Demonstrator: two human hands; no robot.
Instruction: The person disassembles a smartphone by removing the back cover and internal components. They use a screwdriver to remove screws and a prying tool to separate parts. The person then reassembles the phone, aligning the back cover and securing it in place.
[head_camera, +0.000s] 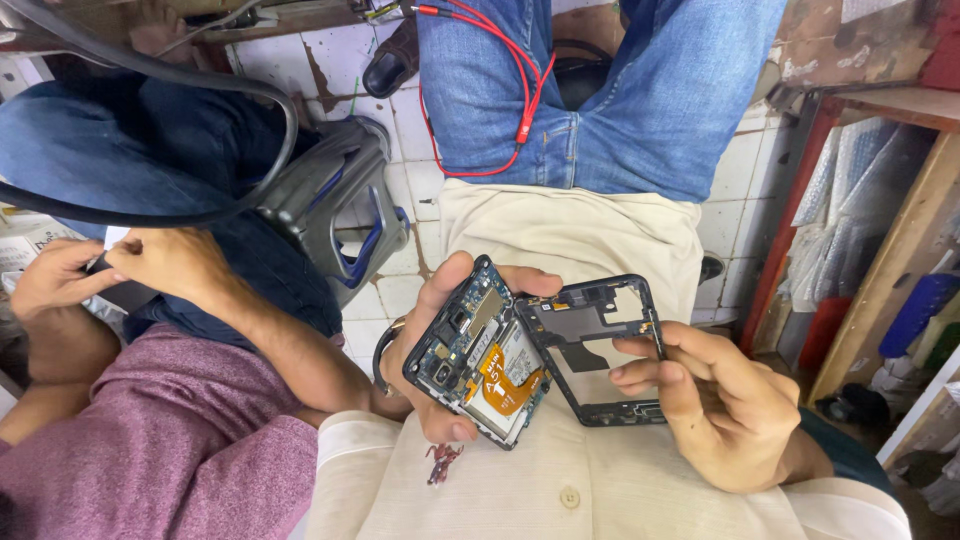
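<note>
over our lap, our left hand (440, 340) clasps the opened phone (480, 350); at three o'clock our right hand (720, 400) pinches its thin black frame (600, 345). light, fragile: we judge edges safest.

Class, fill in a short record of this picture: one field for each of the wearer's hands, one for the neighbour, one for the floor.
left hand: holds opened phone, circuit board and orange flex cable exposed
right hand: fingers grip black inner frame beside the phone
neighbour: purple sleeve, hands on a small dark object
floor: white tiles, grey stool
</note>
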